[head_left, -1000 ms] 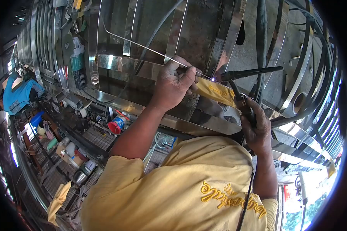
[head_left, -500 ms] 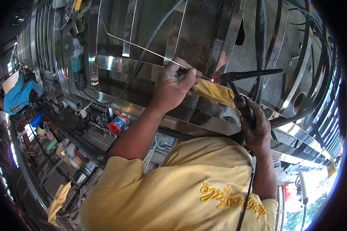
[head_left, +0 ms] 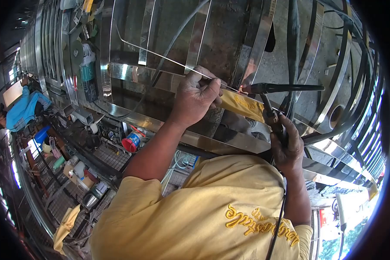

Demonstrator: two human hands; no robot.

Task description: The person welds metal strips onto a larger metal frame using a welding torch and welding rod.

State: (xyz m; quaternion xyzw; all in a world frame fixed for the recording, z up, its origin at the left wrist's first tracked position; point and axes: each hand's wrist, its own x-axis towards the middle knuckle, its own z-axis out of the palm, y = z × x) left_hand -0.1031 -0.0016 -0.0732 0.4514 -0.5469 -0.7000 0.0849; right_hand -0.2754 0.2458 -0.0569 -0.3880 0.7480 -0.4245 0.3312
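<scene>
My left hand [head_left: 198, 92] pinches a long, thin welding rod [head_left: 162, 56], which is bent near its far end. The rod's near tip meets a small glowing spot on the shiny metal frame [head_left: 255, 47]. In my right hand [head_left: 289, 145] is a TIG welding torch [head_left: 271, 113], its fingers wrapped round the dark handle. The torch head, with a long black back cap [head_left: 294, 87], sits beside the glow at the rod's tip. Below the joint, a polished metal bar [head_left: 242, 105] reflects my yellow shirt.
A green angle grinder [head_left: 87, 76] lies on the frame at left. Dark cables [head_left: 293, 39] cross the work. A red and blue bucket [head_left: 131, 141] stands below. At far left, a person in blue [head_left: 24, 110] bends down. Scattered bottles and tools [head_left: 80, 169] lie lower left.
The torch's head and back cap have shifted slightly to the right. My left hand and the rod stay nearly in place. The person in blue has moved an arm.
</scene>
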